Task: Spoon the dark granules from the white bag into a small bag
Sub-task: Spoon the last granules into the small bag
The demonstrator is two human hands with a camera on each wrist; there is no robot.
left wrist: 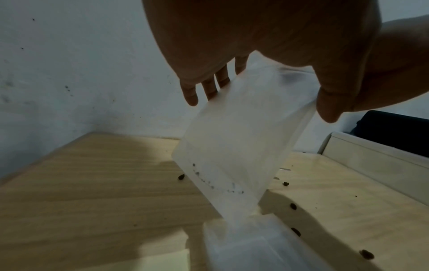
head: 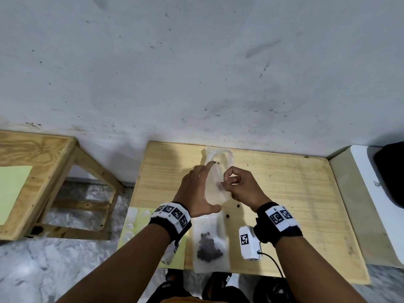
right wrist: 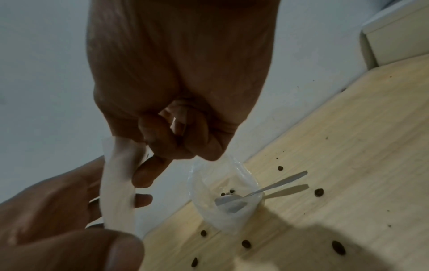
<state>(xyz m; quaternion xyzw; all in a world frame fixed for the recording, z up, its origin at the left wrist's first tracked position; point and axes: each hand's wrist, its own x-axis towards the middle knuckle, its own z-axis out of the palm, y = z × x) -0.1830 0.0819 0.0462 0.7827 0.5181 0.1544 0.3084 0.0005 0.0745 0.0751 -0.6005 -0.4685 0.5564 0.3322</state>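
Above the table [head: 284,193], both hands [head: 218,189] hold an unlabelled small bag [left wrist: 236,143].

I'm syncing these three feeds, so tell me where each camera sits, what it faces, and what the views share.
Head: on the person's head, looking down at the wooden table; both forearms, left hand, right hand show.
Left wrist: under the left hand, facing the small bag it holds.
Right wrist: under the right hand, facing a spoon in a clear bag.
Shared: small bag, table, scattered granules.
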